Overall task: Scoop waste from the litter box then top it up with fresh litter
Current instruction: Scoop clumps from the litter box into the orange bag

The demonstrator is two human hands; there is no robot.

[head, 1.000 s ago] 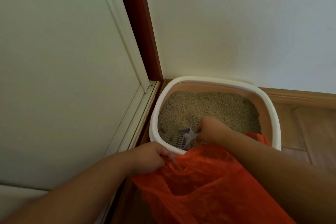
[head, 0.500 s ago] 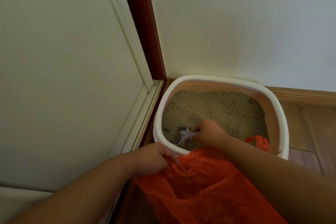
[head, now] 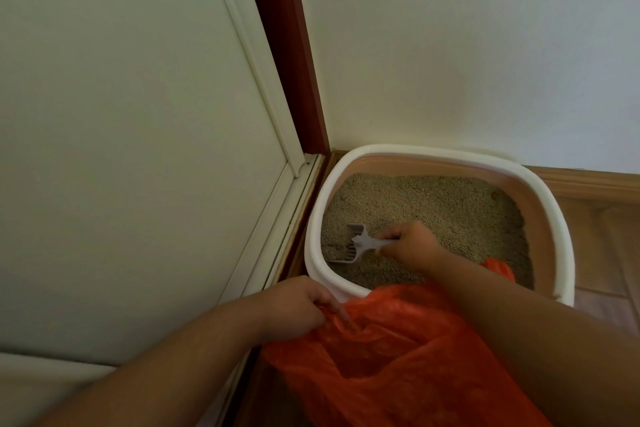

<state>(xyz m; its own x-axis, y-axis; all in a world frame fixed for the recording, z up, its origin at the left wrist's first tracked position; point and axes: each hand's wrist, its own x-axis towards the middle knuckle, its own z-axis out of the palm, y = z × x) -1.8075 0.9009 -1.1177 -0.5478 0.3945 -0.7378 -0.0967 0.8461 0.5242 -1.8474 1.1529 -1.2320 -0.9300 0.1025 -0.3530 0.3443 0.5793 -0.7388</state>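
Note:
A white-rimmed litter box (head: 562,229) with a pinkish inner wall stands in the room corner, filled with beige litter (head: 433,204). My right hand (head: 410,244) grips the handle of a small grey slotted scoop (head: 356,248), whose head lies in the litter at the box's near left. My left hand (head: 294,310) grips the edge of an orange plastic bag (head: 391,357), held wide at the box's near rim. A corner of the bag shows beyond my right forearm.
A white panelled door (head: 138,149) with a dark red frame (head: 287,55) runs along the left. A white wall (head: 467,45) and wooden skirting (head: 588,182) stand behind the box. Wooden floor (head: 620,253) lies to the right.
My right hand has pushed the scoop a little farther left into the litter and its head shows more. The left hand keeps its hold on the bag.

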